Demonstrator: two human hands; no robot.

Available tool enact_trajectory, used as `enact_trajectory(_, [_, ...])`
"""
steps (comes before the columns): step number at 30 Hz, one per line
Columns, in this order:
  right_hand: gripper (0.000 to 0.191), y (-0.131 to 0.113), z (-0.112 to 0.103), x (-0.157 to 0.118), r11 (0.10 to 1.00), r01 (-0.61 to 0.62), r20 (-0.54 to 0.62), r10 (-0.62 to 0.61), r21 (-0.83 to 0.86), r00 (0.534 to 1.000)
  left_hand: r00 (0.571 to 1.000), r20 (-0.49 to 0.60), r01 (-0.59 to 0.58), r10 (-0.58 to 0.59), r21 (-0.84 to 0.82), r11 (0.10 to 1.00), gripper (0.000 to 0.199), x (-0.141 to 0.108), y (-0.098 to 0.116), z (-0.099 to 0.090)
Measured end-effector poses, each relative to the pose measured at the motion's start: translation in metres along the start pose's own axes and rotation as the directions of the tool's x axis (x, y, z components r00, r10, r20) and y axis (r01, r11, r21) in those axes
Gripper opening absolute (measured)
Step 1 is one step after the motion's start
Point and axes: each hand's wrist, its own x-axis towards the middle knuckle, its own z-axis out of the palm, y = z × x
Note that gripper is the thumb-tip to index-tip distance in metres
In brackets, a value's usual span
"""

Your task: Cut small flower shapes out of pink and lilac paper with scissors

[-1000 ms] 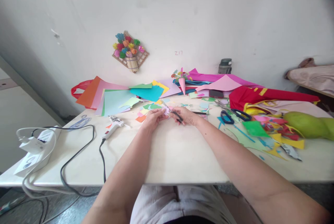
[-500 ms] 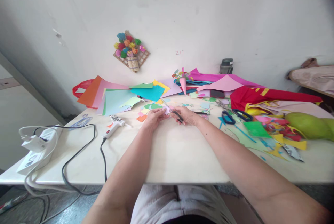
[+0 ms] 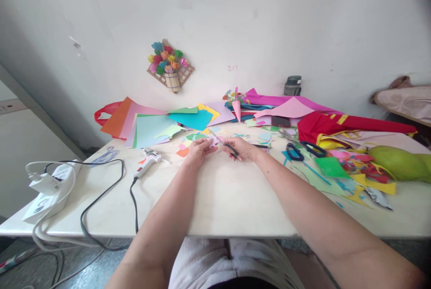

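Between the fingertips of my left hand [image 3: 201,151] is a small piece of lilac paper [image 3: 213,141]. My right hand [image 3: 240,149] is closed around the dark handles of a pair of scissors [image 3: 230,149], whose slim metal blades point up and to the left, at the paper. Both hands are close together over the middle of the table, my fingers partly covering the paper. Small coloured paper scraps [image 3: 195,137] lie just beyond them. A pink paper cone with small paper flowers [image 3: 236,108] stands farther back.
To the left lie a white glue gun [image 3: 146,168] and a power strip [image 3: 50,194] with trailing cables. Coloured sheets [image 3: 151,125] spread along the back. At right are large blue-handled scissors [image 3: 294,151], red cloth [image 3: 336,126], a green bag [image 3: 397,162] and paper offcuts [image 3: 332,167].
The lilac paper and scissors have shifted slightly in my fingers, with the blades now reaching a little farther up left. Both hands stay in nearly the same place.
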Motion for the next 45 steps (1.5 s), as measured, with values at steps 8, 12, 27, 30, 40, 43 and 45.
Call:
enact_trajectory(8, [0.026,-0.0008,-0.0013,-0.0005,1.000,0.004,0.021,-0.004,-0.008,1.000,1.000,0.001,-0.002,0.002,0.011,1.000,0.032,0.0001,0.0006,0.0001])
enact_trajectory(12, [0.024,-0.0026,-0.0007,-0.0015,1.000,0.008,0.010,-0.008,-0.020,1.000,1.000,0.008,-0.006,0.006,0.008,1.000,0.033,0.0003,-0.0002,-0.0002])
enact_trajectory(27, [0.026,-0.0049,-0.0010,-0.0028,0.999,0.006,0.012,-0.005,-0.035,1.000,1.000,0.012,-0.010,0.010,0.006,1.000,0.035,0.0015,-0.0005,-0.0007])
enact_trajectory(30, [0.026,-0.0036,-0.0014,-0.0020,1.000,0.009,0.013,-0.009,-0.029,1.000,1.000,0.013,-0.011,0.011,0.008,1.000,0.034,0.0011,-0.0003,-0.0005])
enact_trajectory(40, [0.024,-0.0057,-0.0011,-0.0022,1.000,-0.006,0.020,0.007,-0.029,1.000,1.000,0.021,-0.020,0.020,-0.005,1.000,0.035,0.0010,-0.0009,-0.0007])
enact_trajectory(43, [0.025,-0.0040,-0.0017,-0.0016,0.999,-0.014,0.023,0.014,-0.029,1.000,0.999,0.029,-0.027,0.027,-0.005,1.000,0.038,0.0022,-0.0020,-0.0022])
enact_trajectory(45, [0.025,-0.0030,-0.0021,-0.0012,1.000,-0.010,0.028,0.011,-0.024,1.000,0.999,0.037,-0.031,0.031,-0.008,0.999,0.039,0.0027,-0.0026,-0.0028])
